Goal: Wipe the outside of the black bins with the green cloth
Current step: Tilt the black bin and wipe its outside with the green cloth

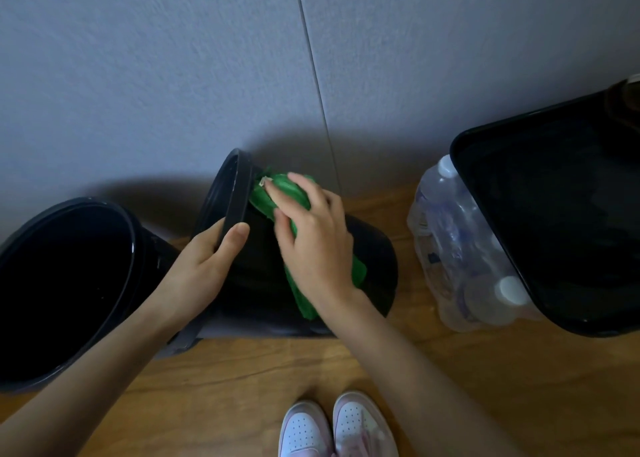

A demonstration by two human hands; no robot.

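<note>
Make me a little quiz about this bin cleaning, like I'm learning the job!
1. True or false: the left hand wipes with the cloth.
2. What stands between the tipped bin and the square bin? A) bottles B) a broom C) a bucket
3. Fill in: the left hand grips the tipped bin's ____.

Key:
1. False; the right hand presses the cloth on the bin.
2. A
3. rim

Left hand [204, 259] gripping tipped black bin [374, 248] rim, right hand [311, 234] pressing green cloth [294, 193] on its side
</note>
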